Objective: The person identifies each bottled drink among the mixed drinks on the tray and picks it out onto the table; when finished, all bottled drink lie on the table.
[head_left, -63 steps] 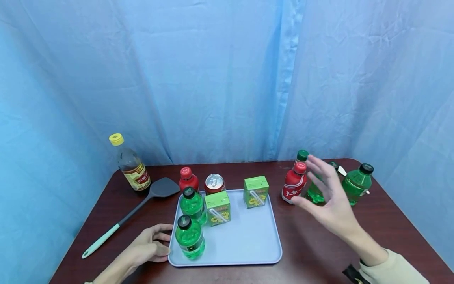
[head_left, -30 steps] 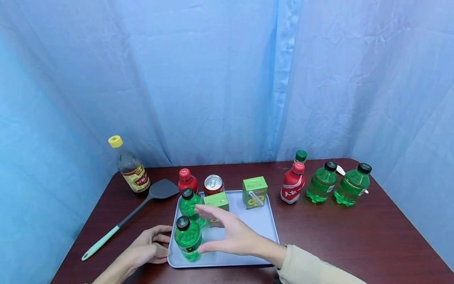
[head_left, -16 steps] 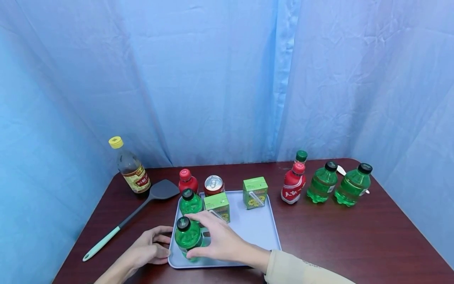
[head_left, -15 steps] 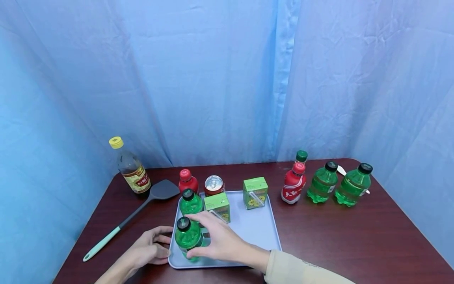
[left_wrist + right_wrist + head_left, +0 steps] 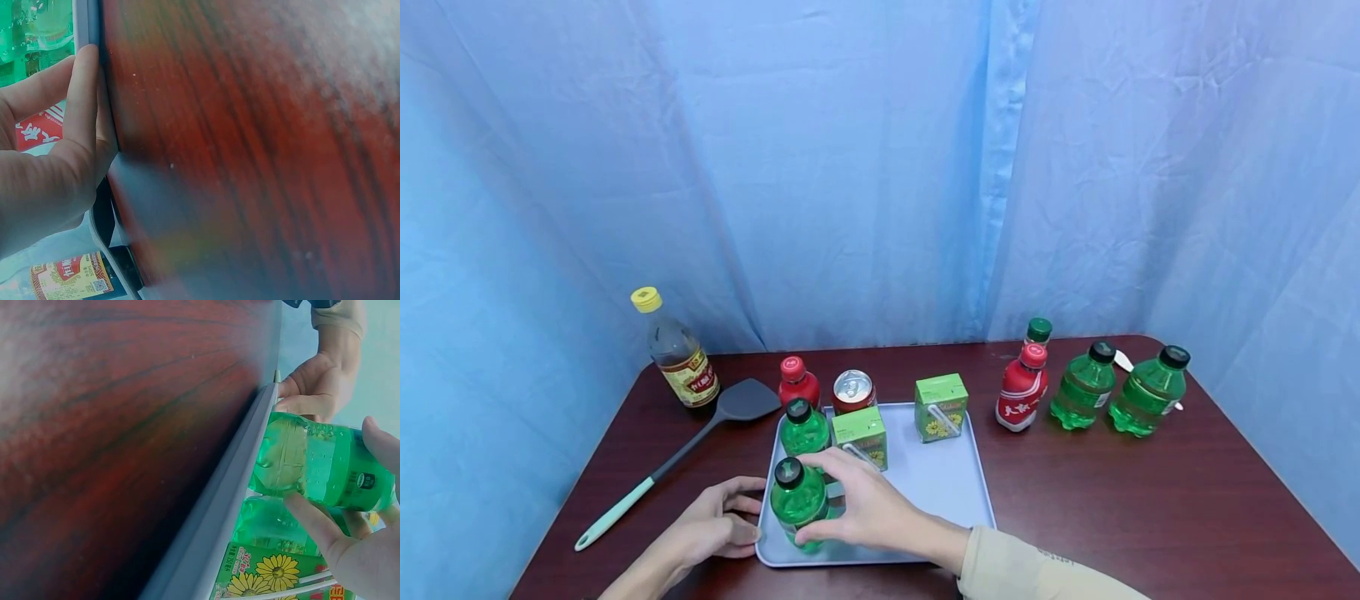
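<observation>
A pale tray (image 5: 932,483) lies on the dark wooden table. At its left rim my left hand (image 5: 707,523) holds the edge between thumb and bent fingers; the left wrist view shows the fingertips right at the rim. My right hand (image 5: 868,508) grips a small green soda bottle (image 5: 795,498) at the tray's front left corner, thumb on one side and fingers on the other (image 5: 312,459). The bottle is upright, its black cap uncovered. Just behind it stands another green bottle (image 5: 805,429). A green juice box (image 5: 859,429), partly hidden by my right hand, stands beside that.
A second juice box (image 5: 942,408) stands at the tray's back right. A red bottle (image 5: 799,385) and a can (image 5: 853,392) are at its back edge. Left are a spatula (image 5: 677,454) and a sauce bottle (image 5: 685,367); right, a red bottle (image 5: 1022,392) and green bottles (image 5: 1082,387).
My right hand has come from the bottles on the right across to the tray's front left green bottle and closed round it. My left hand has stayed at the tray's rim.
</observation>
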Action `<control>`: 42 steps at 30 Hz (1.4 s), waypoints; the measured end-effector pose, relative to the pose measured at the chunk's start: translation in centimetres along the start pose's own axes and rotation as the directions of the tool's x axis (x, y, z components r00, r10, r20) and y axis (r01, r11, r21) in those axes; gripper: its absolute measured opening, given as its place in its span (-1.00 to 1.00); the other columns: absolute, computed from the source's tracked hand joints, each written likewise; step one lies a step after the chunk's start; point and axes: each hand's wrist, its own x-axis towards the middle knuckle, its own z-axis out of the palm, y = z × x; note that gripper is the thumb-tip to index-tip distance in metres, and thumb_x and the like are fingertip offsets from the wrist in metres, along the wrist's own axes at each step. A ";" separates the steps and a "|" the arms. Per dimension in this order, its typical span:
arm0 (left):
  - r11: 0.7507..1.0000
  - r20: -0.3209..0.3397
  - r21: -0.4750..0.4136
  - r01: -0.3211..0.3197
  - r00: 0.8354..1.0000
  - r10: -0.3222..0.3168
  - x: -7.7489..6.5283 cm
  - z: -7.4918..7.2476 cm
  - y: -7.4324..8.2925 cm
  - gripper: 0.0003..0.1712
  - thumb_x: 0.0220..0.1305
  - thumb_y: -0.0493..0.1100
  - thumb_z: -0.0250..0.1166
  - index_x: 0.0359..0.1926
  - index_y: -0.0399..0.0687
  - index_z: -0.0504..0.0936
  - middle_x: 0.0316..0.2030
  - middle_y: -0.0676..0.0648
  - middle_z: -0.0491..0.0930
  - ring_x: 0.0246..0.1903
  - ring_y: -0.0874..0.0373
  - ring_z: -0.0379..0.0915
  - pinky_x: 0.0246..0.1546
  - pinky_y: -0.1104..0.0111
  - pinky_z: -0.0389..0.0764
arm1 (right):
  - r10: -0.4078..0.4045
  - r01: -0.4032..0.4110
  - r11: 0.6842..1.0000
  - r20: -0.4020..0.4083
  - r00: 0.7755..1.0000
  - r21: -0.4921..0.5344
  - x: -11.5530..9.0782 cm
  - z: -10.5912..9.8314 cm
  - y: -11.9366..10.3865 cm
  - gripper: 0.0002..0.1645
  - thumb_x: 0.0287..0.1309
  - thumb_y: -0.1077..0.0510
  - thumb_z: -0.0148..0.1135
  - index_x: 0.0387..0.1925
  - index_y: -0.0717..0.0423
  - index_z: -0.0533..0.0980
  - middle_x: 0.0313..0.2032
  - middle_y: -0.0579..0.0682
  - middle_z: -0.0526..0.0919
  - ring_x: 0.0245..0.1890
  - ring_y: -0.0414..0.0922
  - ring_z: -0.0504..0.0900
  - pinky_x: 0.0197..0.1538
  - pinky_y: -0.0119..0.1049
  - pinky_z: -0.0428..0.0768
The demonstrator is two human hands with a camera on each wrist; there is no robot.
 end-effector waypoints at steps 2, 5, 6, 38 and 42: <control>1.000 -0.003 0.000 0.002 1.000 -0.002 0.0 0.0 0.0 -0.15 0.05 -0.49 0.29 0.41 -0.40 0.25 -0.05 -0.27 0.48 -0.26 0.00 0.57 -0.26 0.09 0.72 | -0.001 0.001 1.000 -0.002 1.000 0.003 0.0 0.0 0.0 -0.12 0.10 -0.18 0.50 0.41 -0.14 0.37 0.24 -0.19 0.50 0.20 -0.27 0.47 0.15 -0.22 0.59; 1.000 -0.003 -0.002 0.002 1.000 -0.002 0.0 0.0 0.0 -0.15 0.05 -0.49 0.29 0.41 -0.40 0.25 -0.05 -0.27 0.48 -0.26 0.00 0.57 -0.26 0.09 0.72 | -0.001 0.001 1.000 -0.004 1.000 0.010 0.0 0.0 0.1 -0.13 0.09 -0.18 0.50 0.41 -0.15 0.38 0.24 -0.19 0.50 0.19 -0.27 0.47 0.15 -0.22 0.59; 1.000 -0.001 -0.002 0.001 1.000 -0.001 0.0 0.0 0.0 -0.15 0.04 -0.49 0.29 0.41 -0.40 0.25 -0.05 -0.27 0.48 -0.26 0.00 0.57 -0.26 0.09 0.72 | -0.002 0.002 1.000 -0.005 1.000 0.010 0.0 0.0 0.1 -0.13 0.09 -0.18 0.50 0.41 -0.16 0.38 0.24 -0.19 0.50 0.19 -0.27 0.47 0.15 -0.22 0.59; 1.000 -0.004 0.016 -0.013 1.000 0.013 0.0 -0.1 0.0 -0.15 0.05 -0.48 0.30 0.41 -0.41 0.25 -0.03 -0.29 0.48 -0.24 0.00 0.57 -0.27 0.09 0.71 | 0.031 -0.024 0.990 -0.047 0.998 0.136 -2.9 -7.3 -1.6 -0.17 -0.10 -0.04 0.66 0.26 -0.25 0.52 0.09 -0.19 0.59 -0.03 -0.10 0.62 -0.20 -0.24 0.72; 1.000 -0.007 0.013 -0.008 1.000 0.008 0.0 0.0 0.0 -0.16 0.05 -0.49 0.30 0.41 -0.41 0.26 -0.05 -0.28 0.48 -0.25 0.00 0.57 -0.27 0.09 0.71 | 0.051 -0.041 0.993 -0.085 0.995 0.110 -4.6 -9.5 -1.1 -0.19 -0.10 -0.07 0.65 0.25 -0.23 0.52 0.08 -0.16 0.59 -0.03 -0.06 0.63 -0.23 -0.21 0.73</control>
